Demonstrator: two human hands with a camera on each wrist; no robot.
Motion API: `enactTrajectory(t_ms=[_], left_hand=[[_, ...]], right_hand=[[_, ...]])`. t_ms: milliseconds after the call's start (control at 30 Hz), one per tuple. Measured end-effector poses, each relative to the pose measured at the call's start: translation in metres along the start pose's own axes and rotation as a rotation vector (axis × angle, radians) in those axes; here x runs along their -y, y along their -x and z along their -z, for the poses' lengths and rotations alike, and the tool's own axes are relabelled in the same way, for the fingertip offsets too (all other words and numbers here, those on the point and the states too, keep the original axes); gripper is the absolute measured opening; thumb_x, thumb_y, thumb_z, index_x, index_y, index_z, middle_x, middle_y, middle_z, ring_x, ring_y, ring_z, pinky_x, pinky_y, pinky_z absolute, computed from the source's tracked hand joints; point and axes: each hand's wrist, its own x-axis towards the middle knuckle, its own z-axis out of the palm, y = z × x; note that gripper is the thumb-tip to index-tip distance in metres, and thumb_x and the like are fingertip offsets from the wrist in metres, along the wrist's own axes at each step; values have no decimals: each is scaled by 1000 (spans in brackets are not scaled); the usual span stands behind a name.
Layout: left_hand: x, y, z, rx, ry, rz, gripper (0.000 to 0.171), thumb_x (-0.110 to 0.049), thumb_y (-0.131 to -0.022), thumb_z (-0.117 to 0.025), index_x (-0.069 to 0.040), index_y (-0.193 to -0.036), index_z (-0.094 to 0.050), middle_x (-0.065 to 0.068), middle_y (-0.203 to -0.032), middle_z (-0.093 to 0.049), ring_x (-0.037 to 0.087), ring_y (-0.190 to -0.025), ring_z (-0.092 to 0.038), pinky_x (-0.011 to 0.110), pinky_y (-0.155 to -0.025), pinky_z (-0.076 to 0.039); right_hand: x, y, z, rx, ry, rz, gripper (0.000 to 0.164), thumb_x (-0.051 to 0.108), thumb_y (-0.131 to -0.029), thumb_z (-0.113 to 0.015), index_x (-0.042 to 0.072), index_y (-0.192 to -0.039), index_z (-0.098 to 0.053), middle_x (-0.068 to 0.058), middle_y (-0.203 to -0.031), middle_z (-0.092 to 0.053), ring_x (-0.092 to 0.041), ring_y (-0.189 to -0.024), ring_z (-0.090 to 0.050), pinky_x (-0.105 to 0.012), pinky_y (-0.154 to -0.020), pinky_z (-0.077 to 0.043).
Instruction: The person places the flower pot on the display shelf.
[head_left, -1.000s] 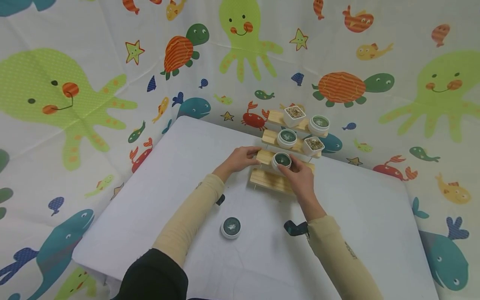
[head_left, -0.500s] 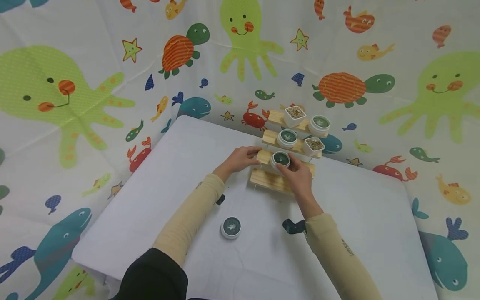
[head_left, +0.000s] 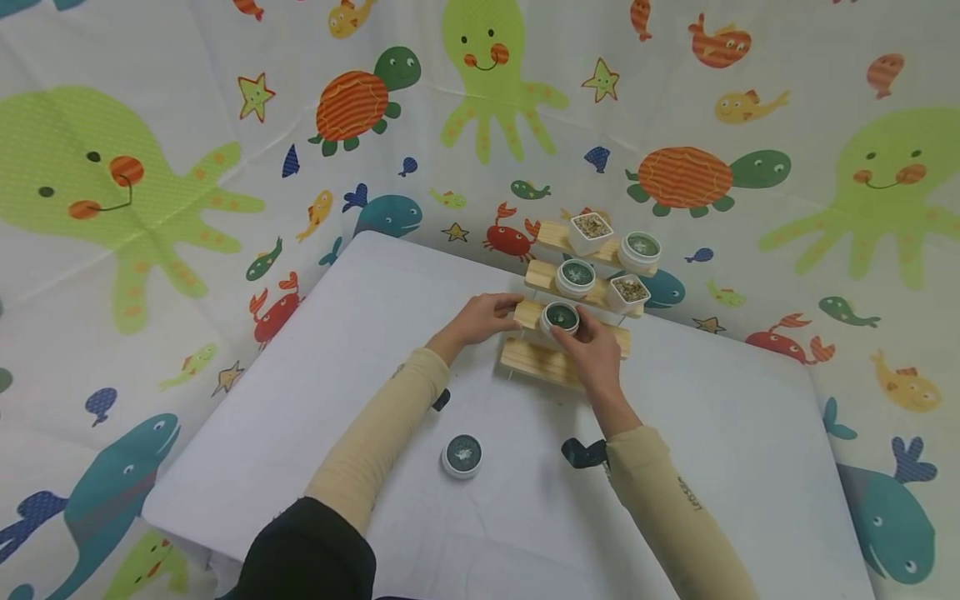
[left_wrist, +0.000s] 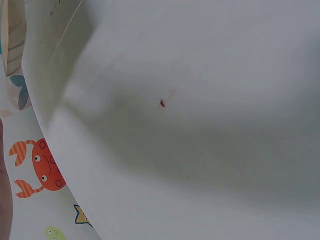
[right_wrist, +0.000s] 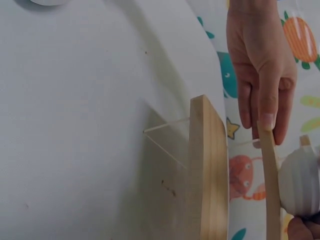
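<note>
My right hand (head_left: 597,354) grips a round white tub with a dark green top (head_left: 561,317), thumb at its near side and fingers behind. The tub is on the second-lowest board of a tiered wooden shelf (head_left: 543,361). In the right wrist view the tub's white side (right_wrist: 298,182) is right against the board, with my right fingertips (right_wrist: 305,229) below. My left hand (head_left: 480,319) pinches the left end of that same board; the right wrist view shows its thumb on the board's edge. The left wrist view shows mostly table and hides the left hand's grip.
A second round tub with a green top (head_left: 462,455) stands on the white table (head_left: 315,400) near the front. On the upper boards stand two square white pots, one at the back (head_left: 590,232), and two round tubs. A printed curtain (head_left: 555,108) hangs behind the table.
My right hand has shifted slightly left along the board, with the tub moving the same way. The left hand keeps its place at the board's end.
</note>
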Motion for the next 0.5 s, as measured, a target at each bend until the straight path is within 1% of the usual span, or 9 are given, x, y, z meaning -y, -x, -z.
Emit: enactTrajectory(t_ms=[200,367,500], left_hand=[[0,0,-1,2,-12,10,61,-24,-90,-72,-6,-144,-48,9,-147,-48,18,-129,-52,21,-104,-45],[-1,0,0,4,-27,18,62,-25,-90,-72,-7,-144,-48,8,-147,-48,18,-130,-51,21,-105,-45],[0,-1,0,10,-25,22,62,-25,-90,-72,-7,-144,-47,8,-148,-47,17,-131,-51,21,-105,-45]], right_hand=[[0,4,3,4,-21,-5,74,35,-86,-76,6,-146,-45,-12,-142,-53,-23,-127,-54,-32,-105,-47],[0,8,8,29,-62,-11,73,35,-86,-76,8,-147,-45,-8,-147,-47,-21,-130,-51,-31,-106,-46],[-1,12,12,45,-78,-26,72,34,-87,-76,10,-147,-45,-6,-149,-46,-19,-131,-50,-29,-106,-45]])
